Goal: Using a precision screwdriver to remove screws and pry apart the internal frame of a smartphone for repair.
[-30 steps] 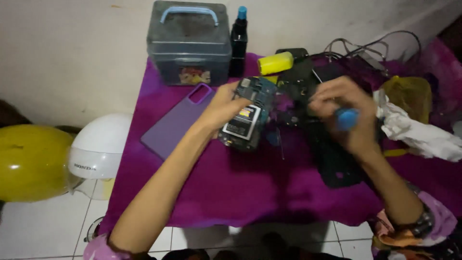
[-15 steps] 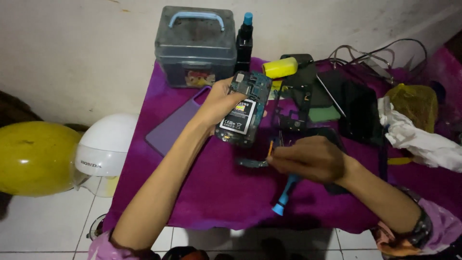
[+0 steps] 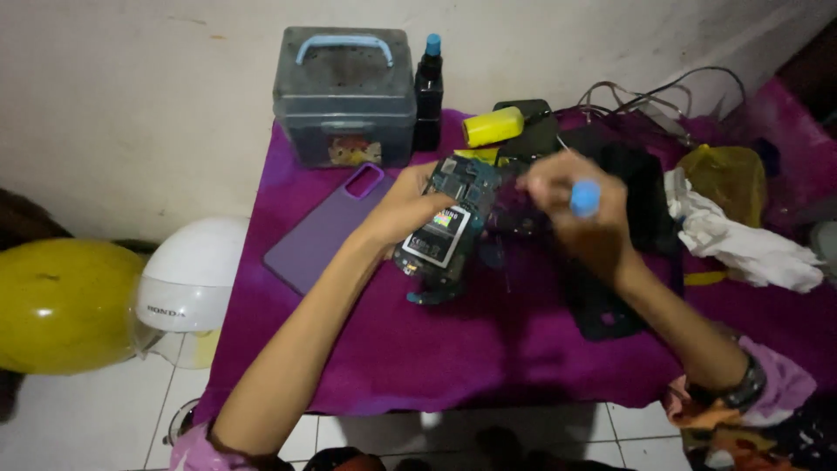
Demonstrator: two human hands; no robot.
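The left hand (image 3: 410,209) holds an opened phone (image 3: 445,228) tilted above the purple-covered counter (image 3: 418,349), fingers wrapped around its left edge, circuit board and battery facing up. The right hand (image 3: 580,214) pinches a blue-capped screwdriver (image 3: 585,198), fingers closed on its handle; its tip is blurred, somewhere near the phone's upper right. This looks like work on a screw, so the next move calls for a steady phone and a well-seated tip. A purple phone case (image 3: 327,231) lies just left of it.
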